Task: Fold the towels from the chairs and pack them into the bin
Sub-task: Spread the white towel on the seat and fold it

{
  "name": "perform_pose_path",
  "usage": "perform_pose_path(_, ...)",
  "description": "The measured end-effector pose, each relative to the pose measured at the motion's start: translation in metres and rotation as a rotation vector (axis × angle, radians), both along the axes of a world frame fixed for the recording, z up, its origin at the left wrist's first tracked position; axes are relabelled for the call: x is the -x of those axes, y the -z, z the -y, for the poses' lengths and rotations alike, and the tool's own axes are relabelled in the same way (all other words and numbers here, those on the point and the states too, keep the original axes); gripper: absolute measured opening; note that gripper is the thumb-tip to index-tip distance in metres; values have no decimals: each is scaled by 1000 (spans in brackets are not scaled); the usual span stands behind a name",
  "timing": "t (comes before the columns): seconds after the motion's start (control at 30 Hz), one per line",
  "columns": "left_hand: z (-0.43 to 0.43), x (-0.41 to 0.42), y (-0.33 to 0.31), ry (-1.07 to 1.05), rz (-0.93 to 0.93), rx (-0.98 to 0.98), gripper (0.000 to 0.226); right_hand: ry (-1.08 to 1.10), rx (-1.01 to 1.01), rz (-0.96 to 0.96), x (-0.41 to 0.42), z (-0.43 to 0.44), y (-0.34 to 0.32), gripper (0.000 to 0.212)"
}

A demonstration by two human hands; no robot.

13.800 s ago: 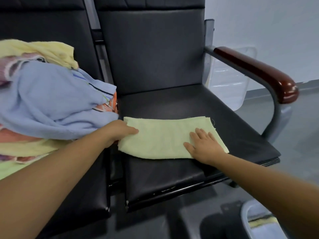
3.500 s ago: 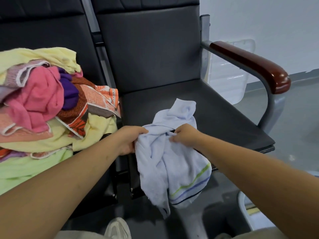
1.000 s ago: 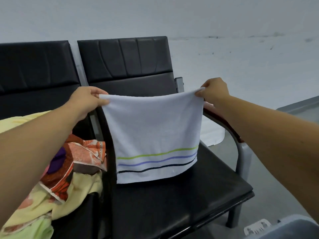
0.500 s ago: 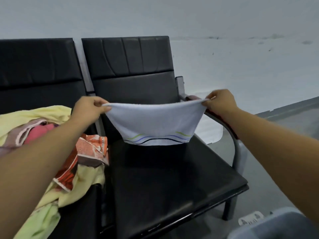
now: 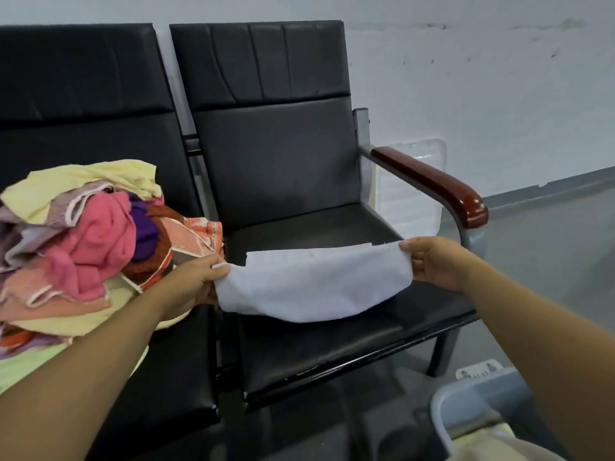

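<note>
A pale blue-white towel (image 5: 309, 287) lies doubled over on the seat of the right black chair (image 5: 332, 341), sagging in the middle. My left hand (image 5: 196, 281) pinches its left end and my right hand (image 5: 432, 261) pinches its right end. Its striped edge is hidden. A heap of mixed towels (image 5: 86, 241), yellow, pink, purple and orange, sits on the left chair (image 5: 83, 94). The grey bin (image 5: 472, 410) stands on the floor at the bottom right, with a pale yellow towel (image 5: 482, 437) showing inside.
A red-brown armrest (image 5: 432, 181) runs along the right chair's right side. A clear plastic lid (image 5: 412, 184) leans against the white wall behind it. Grey floor spreads to the right of the chairs.
The towel came down from being held up in the air and now lies doubled on the seat. Both hands moved lower and toward me, still at its ends.
</note>
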State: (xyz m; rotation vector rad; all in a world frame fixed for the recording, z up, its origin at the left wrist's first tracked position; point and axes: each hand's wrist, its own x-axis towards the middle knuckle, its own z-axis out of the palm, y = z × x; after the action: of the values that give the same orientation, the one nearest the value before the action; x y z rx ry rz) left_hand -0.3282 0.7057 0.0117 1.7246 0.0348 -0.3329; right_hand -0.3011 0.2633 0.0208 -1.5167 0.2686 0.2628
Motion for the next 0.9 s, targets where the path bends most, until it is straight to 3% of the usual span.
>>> perform_pose_path(0.1,-4,12,-6,138,-141,9,18,-189,31,-116,3,5,-3,32)
perform_pose_path(0.23,-7,15,-6,244,-250,-24,26,-239,22,-172,1,0,0,28)
perform_pose_path(0.37,-3,-2,2,52,-120,-249,9,-132,115,-157,-12,-19,20,26)
perform_pose_path(0.57,-2,-38,30,-280,-25,-365,11,86,293,-78,-45,-53,40,19)
perform_pose_path(0.7,7,-60,52,-343,-60,-454,9,168,437,12,-74,-67,57,8)
perform_pose_path(0.9,6,-69,88,-384,38,-625,15,159,662,60,-88,-73,108,13)
